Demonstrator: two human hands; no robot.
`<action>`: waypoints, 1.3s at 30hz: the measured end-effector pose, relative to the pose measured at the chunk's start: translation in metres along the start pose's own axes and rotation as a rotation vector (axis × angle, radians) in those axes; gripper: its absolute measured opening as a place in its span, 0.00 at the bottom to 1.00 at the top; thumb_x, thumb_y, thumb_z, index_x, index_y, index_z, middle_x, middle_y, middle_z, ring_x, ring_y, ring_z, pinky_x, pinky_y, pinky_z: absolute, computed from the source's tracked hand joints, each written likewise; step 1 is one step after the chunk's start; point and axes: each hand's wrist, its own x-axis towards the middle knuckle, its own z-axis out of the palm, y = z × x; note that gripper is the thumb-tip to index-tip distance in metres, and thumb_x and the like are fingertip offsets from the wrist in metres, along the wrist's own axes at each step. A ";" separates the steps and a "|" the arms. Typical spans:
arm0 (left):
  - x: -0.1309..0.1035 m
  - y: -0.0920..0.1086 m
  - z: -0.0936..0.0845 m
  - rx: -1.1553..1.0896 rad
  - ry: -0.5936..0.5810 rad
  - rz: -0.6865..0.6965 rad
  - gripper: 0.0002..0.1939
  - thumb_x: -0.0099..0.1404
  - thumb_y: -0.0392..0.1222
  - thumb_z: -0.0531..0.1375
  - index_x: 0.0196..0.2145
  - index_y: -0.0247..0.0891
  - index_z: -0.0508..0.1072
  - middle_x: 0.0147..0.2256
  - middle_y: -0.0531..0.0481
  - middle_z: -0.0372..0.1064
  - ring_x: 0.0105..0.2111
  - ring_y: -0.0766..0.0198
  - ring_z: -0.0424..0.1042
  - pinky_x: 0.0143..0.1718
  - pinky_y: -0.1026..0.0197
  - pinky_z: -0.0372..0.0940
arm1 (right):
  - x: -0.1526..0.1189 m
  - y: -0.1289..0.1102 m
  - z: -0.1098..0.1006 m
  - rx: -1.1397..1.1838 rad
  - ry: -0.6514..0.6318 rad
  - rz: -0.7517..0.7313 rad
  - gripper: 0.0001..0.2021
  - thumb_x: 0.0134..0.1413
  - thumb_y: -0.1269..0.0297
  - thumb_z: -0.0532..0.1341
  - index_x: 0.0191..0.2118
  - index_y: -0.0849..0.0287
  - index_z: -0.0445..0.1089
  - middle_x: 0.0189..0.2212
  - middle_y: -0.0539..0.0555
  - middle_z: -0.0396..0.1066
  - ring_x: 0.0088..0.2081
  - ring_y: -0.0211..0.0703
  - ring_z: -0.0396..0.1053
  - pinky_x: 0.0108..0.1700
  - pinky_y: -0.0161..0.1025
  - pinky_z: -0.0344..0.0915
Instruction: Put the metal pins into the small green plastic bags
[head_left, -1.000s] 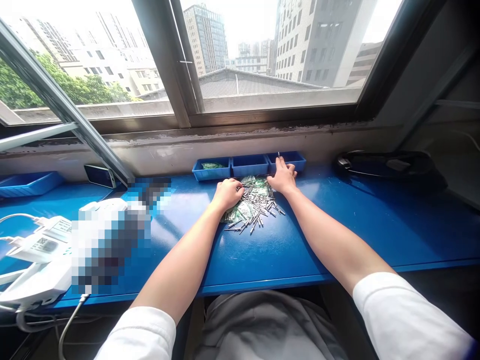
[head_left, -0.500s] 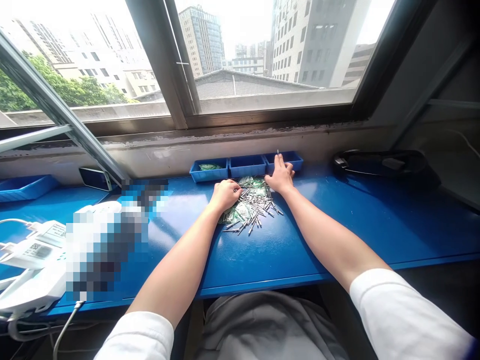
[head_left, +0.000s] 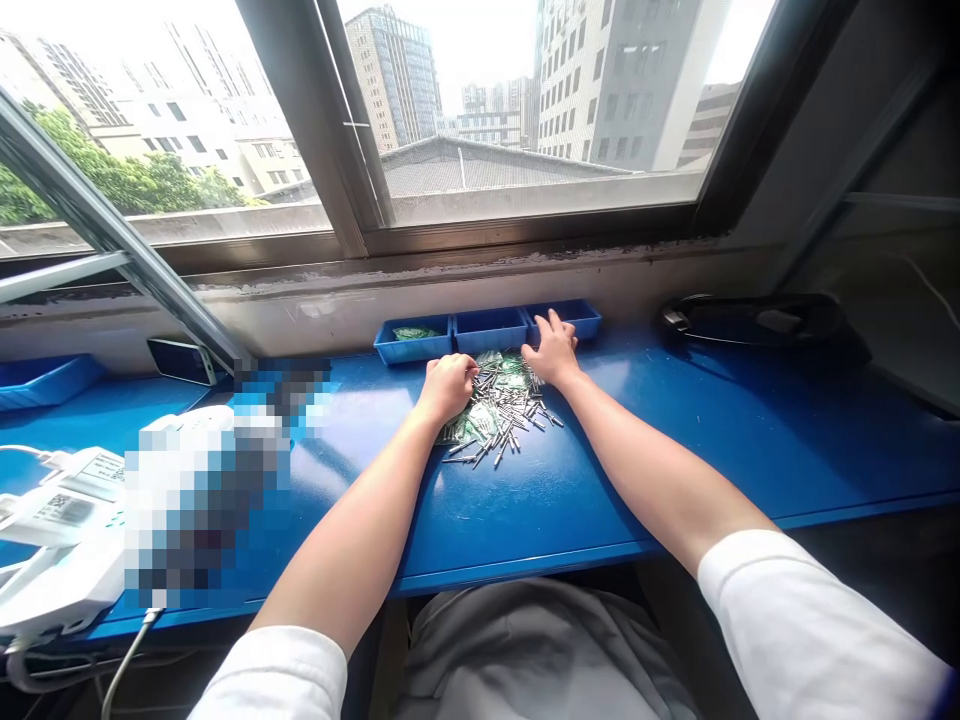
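A heap of small metal pins (head_left: 511, 408), thick at one end and thin at the other like blind rivets, lies on the blue table over green-printed clear plastic bags (head_left: 459, 428). My left hand (head_left: 448, 388) rests at the heap's left side with its fingers curled together; whatever they hold is hidden. Over the front of the right blue bin (head_left: 589, 318) is my right hand (head_left: 555, 352), its fingers apart and no pin visible in them. Beside that bin stand the middle blue bin (head_left: 491, 342) and the left blue bin (head_left: 412, 352), which holds a green-printed bag (head_left: 415, 333).
Behind the bins runs the wall under a window. A white power strip (head_left: 67, 585) with plugs and cables lies at the left, near a phone (head_left: 180, 361) and a blue tray (head_left: 49, 382). A black bag (head_left: 765, 325) sits at the right.
The metal pin at my right fingertips is no longer seen there, and those fingers have spread over the right bin. My left hand stays by the heap. The view has shifted slightly.
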 end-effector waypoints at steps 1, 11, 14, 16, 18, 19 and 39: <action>0.000 0.000 0.000 -0.009 0.012 0.005 0.09 0.65 0.37 0.52 0.37 0.39 0.73 0.39 0.47 0.74 0.43 0.55 0.70 0.47 0.52 0.57 | -0.002 -0.003 -0.001 0.029 0.027 -0.049 0.29 0.49 0.60 0.59 0.58 0.61 0.62 0.64 0.62 0.50 0.57 0.62 0.50 0.55 0.59 0.54; 0.003 -0.002 -0.002 -0.152 0.167 0.111 0.07 0.62 0.34 0.54 0.34 0.38 0.73 0.34 0.48 0.74 0.37 0.59 0.70 0.43 0.57 0.61 | -0.027 -0.036 -0.001 0.238 -0.200 -0.596 0.06 0.54 0.66 0.59 0.36 0.58 0.74 0.36 0.54 0.76 0.41 0.47 0.67 0.47 0.45 0.59; 0.004 -0.003 0.000 -0.220 0.199 0.128 0.08 0.62 0.34 0.54 0.34 0.37 0.73 0.34 0.48 0.74 0.36 0.60 0.70 0.40 0.59 0.63 | -0.027 -0.037 0.001 0.259 -0.175 -0.604 0.05 0.54 0.70 0.59 0.35 0.58 0.73 0.35 0.54 0.75 0.39 0.45 0.67 0.45 0.42 0.61; 0.003 -0.002 0.001 -0.264 0.198 0.132 0.08 0.63 0.34 0.54 0.35 0.37 0.73 0.34 0.48 0.74 0.36 0.61 0.71 0.39 0.60 0.64 | -0.026 -0.036 0.001 0.267 -0.145 -0.597 0.05 0.53 0.71 0.59 0.33 0.59 0.72 0.33 0.54 0.74 0.38 0.44 0.67 0.44 0.41 0.62; 0.002 -0.001 0.001 -0.299 0.190 0.136 0.09 0.63 0.34 0.54 0.38 0.37 0.73 0.36 0.47 0.74 0.36 0.61 0.71 0.39 0.60 0.65 | -0.025 -0.035 0.000 0.263 -0.113 -0.584 0.05 0.54 0.73 0.58 0.32 0.59 0.72 0.32 0.54 0.73 0.37 0.44 0.67 0.43 0.40 0.63; 0.002 0.000 0.002 -0.309 0.185 0.145 0.09 0.63 0.35 0.55 0.39 0.37 0.73 0.37 0.47 0.74 0.37 0.61 0.72 0.40 0.60 0.65 | -0.025 -0.035 0.000 0.259 -0.095 -0.577 0.06 0.54 0.73 0.57 0.32 0.59 0.71 0.32 0.54 0.73 0.37 0.44 0.66 0.42 0.40 0.63; 0.001 0.003 -0.004 -0.074 0.100 0.084 0.10 0.66 0.43 0.55 0.38 0.39 0.75 0.37 0.47 0.76 0.39 0.57 0.72 0.44 0.58 0.63 | -0.028 -0.040 -0.003 0.214 -0.133 -0.500 0.10 0.60 0.65 0.54 0.34 0.58 0.73 0.35 0.55 0.74 0.40 0.45 0.68 0.46 0.42 0.63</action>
